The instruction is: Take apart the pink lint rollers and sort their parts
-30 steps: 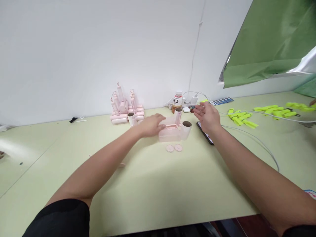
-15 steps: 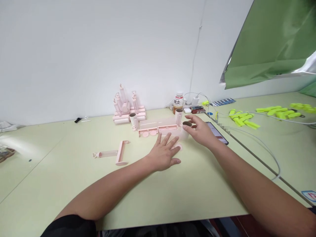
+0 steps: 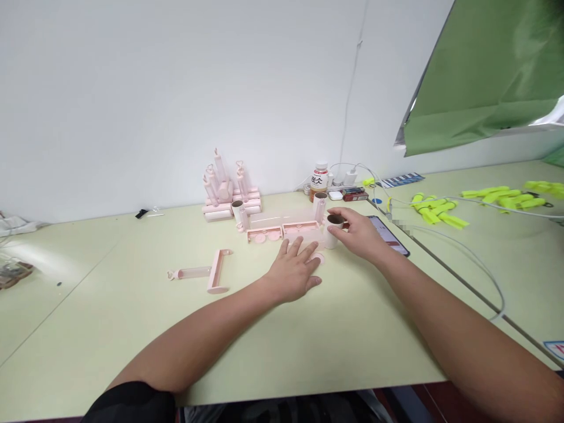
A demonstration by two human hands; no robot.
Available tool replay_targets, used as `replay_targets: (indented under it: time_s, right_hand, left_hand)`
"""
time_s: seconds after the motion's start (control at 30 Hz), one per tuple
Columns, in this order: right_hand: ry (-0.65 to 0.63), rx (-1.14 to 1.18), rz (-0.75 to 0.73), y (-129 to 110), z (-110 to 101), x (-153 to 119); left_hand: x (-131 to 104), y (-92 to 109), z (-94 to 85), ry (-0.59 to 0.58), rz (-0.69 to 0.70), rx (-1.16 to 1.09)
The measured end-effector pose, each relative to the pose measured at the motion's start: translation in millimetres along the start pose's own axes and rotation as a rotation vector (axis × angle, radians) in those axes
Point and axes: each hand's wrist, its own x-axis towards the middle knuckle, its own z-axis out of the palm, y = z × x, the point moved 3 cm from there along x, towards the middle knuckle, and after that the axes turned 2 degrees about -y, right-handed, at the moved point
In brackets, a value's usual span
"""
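Note:
My left hand (image 3: 294, 273) lies palm down with its fingers spread, its fingertips at the near edge of the pink parts. A round pink disc (image 3: 317, 258) shows partly beside its fingers. My right hand (image 3: 356, 233) has its thumb and fingers round a white roll (image 3: 331, 236) that stands upright with a dark hollow top. Just behind are two open pink trays, a left one (image 3: 264, 235) with round discs in it and a right one (image 3: 301, 228). Another upright roll (image 3: 320, 202) stands behind the right tray.
To the left lies a pink frame with a clear-tube handle (image 3: 215, 271). Pink rollers (image 3: 219, 212) are piled by the wall, with a roll (image 3: 238, 212) beside them. A bottle (image 3: 319, 181), a phone (image 3: 388, 235), cables and yellow-green pieces (image 3: 438, 210) are at the right.
The fingers of my right hand have closed in on the upright white roll. My left hand has stayed nearly in place. The view has shifted slightly.

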Motion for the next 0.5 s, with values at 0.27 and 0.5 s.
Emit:
replay_targets:
  time_s: [0.27, 0.5]
  right_hand:
    - [0.039, -0.063, -0.044, -1, -2, 1]
    - [0.098, -0.157, -0.119, -13, -6, 0]
  left_hand:
    - [2, -14, -0.9, 0.097, -0.046, 0.047]
    - [-1, -22, -1.6, 0.139, -0.079, -0.001]
